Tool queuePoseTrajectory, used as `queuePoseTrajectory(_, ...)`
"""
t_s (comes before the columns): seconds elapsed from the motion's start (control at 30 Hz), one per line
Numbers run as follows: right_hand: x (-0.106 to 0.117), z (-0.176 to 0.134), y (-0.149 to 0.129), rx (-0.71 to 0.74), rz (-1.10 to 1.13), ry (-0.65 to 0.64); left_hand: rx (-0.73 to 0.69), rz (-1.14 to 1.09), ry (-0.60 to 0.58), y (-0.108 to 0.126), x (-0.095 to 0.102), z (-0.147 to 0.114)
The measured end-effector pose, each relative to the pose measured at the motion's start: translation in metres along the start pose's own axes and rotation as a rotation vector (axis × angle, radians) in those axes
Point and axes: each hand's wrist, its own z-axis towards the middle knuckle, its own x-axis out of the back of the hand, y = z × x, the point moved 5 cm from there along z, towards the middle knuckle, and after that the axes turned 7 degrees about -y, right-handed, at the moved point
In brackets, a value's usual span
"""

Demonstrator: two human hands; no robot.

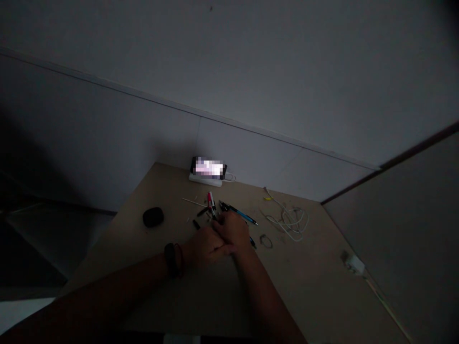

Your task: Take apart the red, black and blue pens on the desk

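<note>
Both hands meet mid-bench [315,286], w/ left hand [205,244] and right hand [234,231] closed together over a small pen part; exact grip cannot be told. Loose pens [238,211] lie just beyond fingers, within reach.

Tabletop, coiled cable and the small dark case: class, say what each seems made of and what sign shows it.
Tabletop: probably laminated board or wood, pale tan, matt, with no visible glare. Coiled cable: likely white plastic-sheathed wire, since it lies in loose, soft loops. Small dark case: possibly black plastic, rounded and smooth, though the dim light leaves it open.
</note>
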Motion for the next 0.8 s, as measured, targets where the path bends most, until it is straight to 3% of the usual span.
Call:
queuePoseTrajectory(0.23, 0.002, 0.001, 0.009, 0.004, 0.107, 0.015, 0.055, -0.083, -0.002, 0.001, 0.004, -0.003)
queuePoseTrajectory(0.37, 0.009, 0.003, 0.016, 0.059, 0.373, 0.126, 0.077, -0.130, 0.023, 0.001, 0.005, -0.003)
queuePoseTrajectory(0.53, 0.016, 0.008, 0.019, 0.188, 0.846, 0.254, 0.144, -0.051, 0.258, 0.003, 0.021, -0.003)
queuePoseTrajectory(0.67, 0.008, 0.014, 0.018, 0.222, 1.162, 0.216, 0.198, -0.008, 0.451, 0.003, 0.035, -0.003)
queuePoseTrajectory(0.8, -0.002, 0.019, 0.017, 0.225, 1.322, 0.192, 0.264, -0.097, 0.603, -0.003, 0.042, -0.004)
